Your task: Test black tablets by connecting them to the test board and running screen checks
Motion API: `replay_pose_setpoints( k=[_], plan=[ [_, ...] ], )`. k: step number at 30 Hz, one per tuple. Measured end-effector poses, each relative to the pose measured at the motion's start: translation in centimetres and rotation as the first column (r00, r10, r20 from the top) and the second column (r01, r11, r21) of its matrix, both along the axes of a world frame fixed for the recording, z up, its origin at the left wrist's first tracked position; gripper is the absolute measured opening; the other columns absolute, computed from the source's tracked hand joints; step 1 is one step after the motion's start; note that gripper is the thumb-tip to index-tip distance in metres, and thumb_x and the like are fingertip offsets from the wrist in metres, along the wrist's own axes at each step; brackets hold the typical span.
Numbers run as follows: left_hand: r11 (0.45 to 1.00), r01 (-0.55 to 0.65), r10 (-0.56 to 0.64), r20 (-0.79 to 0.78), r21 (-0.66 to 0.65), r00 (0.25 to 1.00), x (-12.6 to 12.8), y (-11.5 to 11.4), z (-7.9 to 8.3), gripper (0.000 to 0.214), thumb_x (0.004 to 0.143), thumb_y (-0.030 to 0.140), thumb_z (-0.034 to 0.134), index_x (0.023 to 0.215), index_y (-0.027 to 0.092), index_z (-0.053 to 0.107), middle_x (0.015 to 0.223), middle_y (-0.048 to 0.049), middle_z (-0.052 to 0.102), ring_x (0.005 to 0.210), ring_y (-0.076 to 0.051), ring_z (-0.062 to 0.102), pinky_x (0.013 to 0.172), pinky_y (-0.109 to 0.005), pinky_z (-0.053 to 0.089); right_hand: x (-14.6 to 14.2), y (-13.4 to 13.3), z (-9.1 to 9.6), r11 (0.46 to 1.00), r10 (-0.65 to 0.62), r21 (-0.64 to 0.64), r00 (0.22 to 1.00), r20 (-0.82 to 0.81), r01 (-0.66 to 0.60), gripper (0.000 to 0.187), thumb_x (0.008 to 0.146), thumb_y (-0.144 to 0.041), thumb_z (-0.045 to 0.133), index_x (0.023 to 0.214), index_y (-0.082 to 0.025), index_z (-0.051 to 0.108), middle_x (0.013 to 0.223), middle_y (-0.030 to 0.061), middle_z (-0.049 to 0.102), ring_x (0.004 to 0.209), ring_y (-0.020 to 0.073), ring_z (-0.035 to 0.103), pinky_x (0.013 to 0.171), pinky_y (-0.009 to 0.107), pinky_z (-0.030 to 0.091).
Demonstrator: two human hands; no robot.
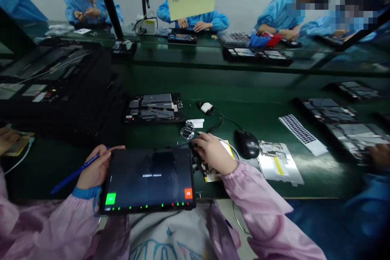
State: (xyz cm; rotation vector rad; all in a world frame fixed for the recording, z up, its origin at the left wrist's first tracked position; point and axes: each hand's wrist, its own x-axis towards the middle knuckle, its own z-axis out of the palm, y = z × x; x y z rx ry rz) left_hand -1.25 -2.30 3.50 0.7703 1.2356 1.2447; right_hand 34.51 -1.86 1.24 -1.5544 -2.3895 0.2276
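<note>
A tablet screen (150, 187), lit with a green square at lower left and a red one at lower right, is tilted toward me at the table's front edge. My left hand (95, 170) is at its left edge, a blue pen (74, 174) held among the fingers and the index finger stretched along the top edge. At the upper right corner, my right hand (215, 152) has bent fingers by a thin cable; what the fingertips hold, if anything, is hidden. Beneath that hand lies a circuit board with yellow tape (213, 176).
A black mouse (247, 144), a metal plate with a board (282, 162) and a sticker sheet (303, 134) lie to the right. Behind the screen are an opened tablet (154, 107) and a round metal piece (187, 130). Stacked black trays (61, 89) stand left. Co-workers sit around.
</note>
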Motion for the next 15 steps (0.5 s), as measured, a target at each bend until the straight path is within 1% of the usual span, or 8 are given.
replay_pose_setpoints(
  k=[2, 3, 4, 6, 8, 10, 12, 15],
  plan=[
    [1.0, -0.011, 0.011, -0.018, -0.01, 1.0, 0.0, 0.2, 0.2, 0.039, 0.064, 0.024, 0.077, 0.06, 0.019, 0.039, 0.088, -0.0055, 0.076, 0.085, -0.025, 0.07, 0.071, -0.031, 0.056, -0.5, 0.7, 0.2, 0.998, 0.056, 0.019, 0.997, 0.047, -0.057, 0.02, 0.085, -0.017, 0.062, 0.104, -0.018, 0.069, 0.096, 0.0084, 0.063, 0.091, 0.0218, 0.057, 0.081, 0.035, 0.047],
    [1.0, -0.021, 0.02, -0.03, -0.011, 0.999, 0.1, 0.2, 0.2, 0.041, 0.063, 0.024, 0.078, 0.06, 0.019, 0.037, 0.087, -0.0046, 0.076, 0.084, -0.024, 0.07, 0.071, -0.03, 0.056, -0.5, 1.0, 0.2, 0.998, 0.059, 0.032, 0.997, 0.048, -0.061, 0.018, 0.086, -0.017, 0.062, 0.102, -0.018, 0.069, 0.094, 0.008, 0.063, 0.089, 0.0213, 0.056, 0.08, 0.034, 0.047],
    [0.999, -0.031, 0.03, -0.046, -0.013, 0.998, 0.1, 0.3, 0.3, 0.042, 0.063, 0.025, 0.078, 0.06, 0.019, 0.036, 0.086, -0.0036, 0.077, 0.083, -0.024, 0.07, 0.071, -0.03, 0.056, -0.4, 1.3, 0.2, 0.998, 0.033, 0.05, 0.999, 0.036, -0.035, 0.015, 0.087, -0.018, 0.061, 0.099, -0.018, 0.069, 0.092, 0.0078, 0.063, 0.088, 0.0209, 0.056, 0.078, 0.034, 0.047],
    [0.999, -0.032, 0.03, -0.087, -0.022, 0.996, 0.1, 0.5, 0.4, 0.043, 0.062, 0.026, 0.078, 0.059, 0.019, 0.035, 0.085, -0.0023, 0.077, 0.082, -0.024, 0.07, 0.071, -0.031, 0.056, 0.2, 2.0, -0.2, 0.99, -0.106, 0.097, 0.994, -0.003, 0.106, 0.013, 0.087, -0.018, 0.06, 0.097, -0.016, 0.068, 0.091, 0.0085, 0.062, 0.086, 0.0211, 0.056, 0.076, 0.033, 0.046],
    [0.999, -0.034, 0.031, -0.137, -0.018, 0.99, 0.1, 0.7, 0.5, 0.043, 0.061, 0.027, 0.077, 0.059, 0.019, 0.035, 0.084, -0.0019, 0.077, 0.083, -0.026, 0.07, 0.072, -0.033, 0.057, 1.0, 2.7, -0.8, 0.96, -0.251, 0.119, 0.968, -0.024, 0.252, 0.011, 0.085, -0.02, 0.063, 0.094, -0.015, 0.068, 0.091, 0.0101, 0.063, 0.086, 0.023, 0.056, 0.074, 0.035, 0.046],
    [0.999, -0.039, 0.036, -0.189, -0.011, 0.981, 0.2, 0.9, 0.6, 0.042, 0.06, 0.028, 0.077, 0.059, 0.02, 0.035, 0.083, -0.0017, 0.077, 0.086, -0.028, 0.07, 0.073, -0.035, 0.057, 1.8, 3.3, -1.3, 0.946, -0.302, 0.115, 0.953, -0.017, 0.302, 0.008, 0.085, -0.022, 0.065, 0.087, -0.016, 0.069, 0.091, 0.0107, 0.064, 0.087, 0.0248, 0.056, 0.073, 0.036, 0.046],
    [0.999, -0.047, 0.044, -0.225, -0.009, 0.973, 0.4, 1.0, 0.8, 0.042, 0.058, 0.028, 0.077, 0.058, 0.02, 0.035, 0.082, -0.0007, 0.077, 0.088, -0.029, 0.07, 0.074, -0.035, 0.057, 2.3, 3.4, -1.2, 0.948, -0.294, 0.116, 0.955, -0.049, 0.298, 0.009, 0.087, -0.022, 0.062, 0.082, -0.017, 0.068, 0.091, 0.0103, 0.065, 0.087, 0.0249, 0.056, 0.073, 0.037, 0.046],
    [0.998, -0.061, 0.055, -0.236, -0.016, 0.97, 0.8, 1.1, 1.0, 0.043, 0.057, 0.026, 0.078, 0.057, 0.02, 0.035, 0.08, 0.0012, 0.077, 0.084, -0.025, 0.071, 0.072, -0.031, 0.057, 2.8, 2.1, 0.3, 0.961, -0.215, 0.121, 0.946, -0.242, 0.249, 0.01, 0.09, -0.021, 0.058, 0.085, -0.016, 0.066, 0.091, 0.0091, 0.067, 0.087, 0.0224, 0.059, 0.076, 0.036, 0.047]
  ],
)
